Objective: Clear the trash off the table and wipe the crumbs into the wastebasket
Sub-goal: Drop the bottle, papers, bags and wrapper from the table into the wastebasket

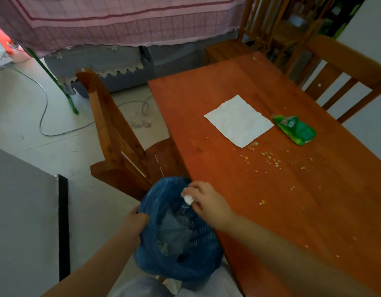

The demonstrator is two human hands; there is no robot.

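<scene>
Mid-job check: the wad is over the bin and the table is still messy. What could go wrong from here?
1. The right hand holds the white wad near the wastebasket rim; released there, it might miss.
2. Only the left hand steadies the basket, so it could tip.
3. Grabbing the green wrapper may scatter crumbs.

I'm looking into a home's dining corner: a wooden bench (271,189) with matching slat-backed chairs (121,146) around it, a grey sofa (121,67) under a pink checked cloth (121,22), and what may be a power cord (43,103) trailing across the tiled floor (24,125).
</scene>
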